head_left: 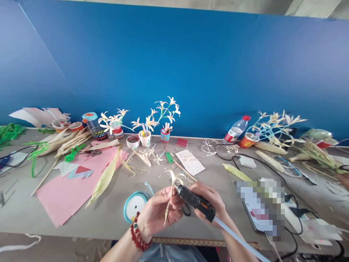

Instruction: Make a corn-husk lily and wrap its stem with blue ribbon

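My left hand (163,207), with a red bead bracelet at the wrist, pinches the stem of a small corn-husk flower (174,177). The pale petals spread above the fingertips, and a strip of husk hangs below them. My right hand (208,198) is wrapped round a black hot glue gun (195,202), a long whitish glue stick (231,233) running out of its back end. The gun's nozzle points left at the flower's base; whether it touches is too small to tell. Beside my left hand lies a spool of light blue tape (125,206).
Cups with husk-flower branches (144,138) stand along the blue wall, near a plastic bottle (237,130). Pink paper (65,196), scissors (91,153) and loose husks lie left. On the right are a phone (249,213), a power strip (313,231) and black cables.
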